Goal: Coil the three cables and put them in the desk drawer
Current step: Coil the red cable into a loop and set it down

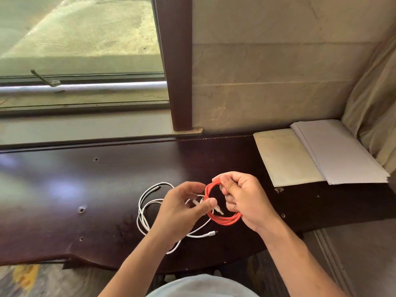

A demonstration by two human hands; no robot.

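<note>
1. Head view: the right hand (242,198) is closed around a coiled orange-red cable (222,219), thumb and fingers pinching the top of the loop, which hangs in the air above the dark wooden desktop (64,200) near its front edge.
2. The left hand (182,209) is half open, its thumb and forefinger nipping the left side of the orange-red loop, where a white plug shows; whether that plug belongs to this cable is hard to tell.
3. Loose white cables (142,215) lie tangled on the desktop under and left of the hands, one connector end pointing right.
4. A cream envelope (285,157) and a stack of white paper (340,151) rest at the desktop's back right corner, overlapping.
</note>
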